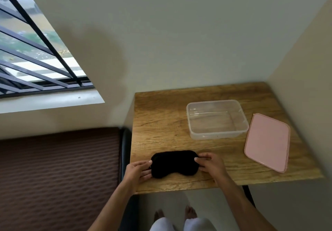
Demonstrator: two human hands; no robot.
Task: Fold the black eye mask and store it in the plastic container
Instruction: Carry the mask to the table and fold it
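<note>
The black eye mask [173,164] is laid flat and unfolded near the front edge of the wooden table [161,123], its soft, matte fabric showing a dip along the near edge. Its left end is pinched by the left hand [139,170] and its right end by the right hand [209,162]. The clear plastic container [216,119] is seen open behind it, with a pink lid [267,142] just beside.

Wooden table [161,119], black eye mask [173,164] flat, clear plastic container [217,135], pink lid [267,141] beside it
</note>
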